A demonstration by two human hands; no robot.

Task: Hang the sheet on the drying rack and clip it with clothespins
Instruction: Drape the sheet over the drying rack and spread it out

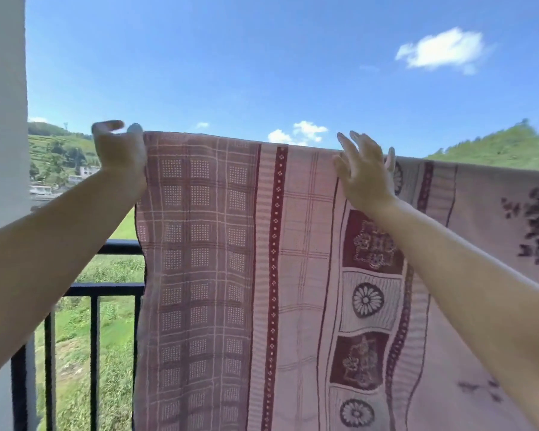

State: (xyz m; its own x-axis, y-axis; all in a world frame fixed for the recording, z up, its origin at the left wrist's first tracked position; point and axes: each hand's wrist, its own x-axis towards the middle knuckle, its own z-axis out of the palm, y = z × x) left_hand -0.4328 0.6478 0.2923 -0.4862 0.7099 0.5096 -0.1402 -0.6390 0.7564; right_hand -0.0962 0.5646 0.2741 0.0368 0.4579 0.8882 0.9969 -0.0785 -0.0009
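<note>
A pink sheet (pixel 218 244) with dark red stripes, checks and flower medallions hangs in front of me, draped over a line or bar that the cloth hides. Its top edge runs from upper left down toward the right. My left hand (pixel 119 154) is at the sheet's top left corner, fingers curled over the edge and gripping it. My right hand (pixel 363 172) is raised against the top edge near the middle, fingers spread and flat on the cloth, thumb behind it. No clothespin is in sight.
A black balcony railing (pixel 106 289) stands behind the sheet at lower left. A white wall or pillar (pixel 3 104) fills the left edge. Beyond lie green hills, fields, a few buildings and blue sky.
</note>
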